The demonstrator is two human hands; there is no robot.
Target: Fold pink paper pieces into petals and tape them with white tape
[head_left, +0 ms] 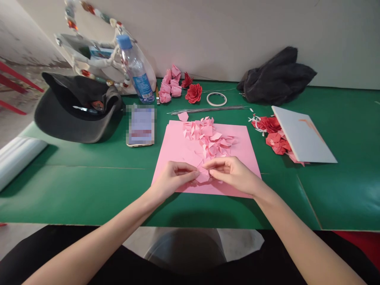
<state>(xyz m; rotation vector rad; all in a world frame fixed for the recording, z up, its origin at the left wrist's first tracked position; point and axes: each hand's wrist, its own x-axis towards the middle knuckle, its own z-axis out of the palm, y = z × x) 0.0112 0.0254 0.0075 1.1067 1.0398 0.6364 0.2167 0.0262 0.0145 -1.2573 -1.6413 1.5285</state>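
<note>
Green table (74, 186): pink sheet (178, 146) centre; phone (141, 126), black cap (74, 109), bottle (136, 71) far left; tape ring (216, 99), wires (208, 109) far centre; white board (303, 134), dark cloth (276, 75) right.

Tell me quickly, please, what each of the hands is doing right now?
Left hand: pinched shut on the small pink paper piece.
Right hand: pinched shut on the same piece.

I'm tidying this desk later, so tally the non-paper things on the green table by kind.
Water bottle: 1
Black cap: 1
Phone: 1
Tape ring: 1
White bag: 1
Dark cloth bundle: 1
White board: 1
Wire bundle: 1
White roll: 1
Total: 9
</note>
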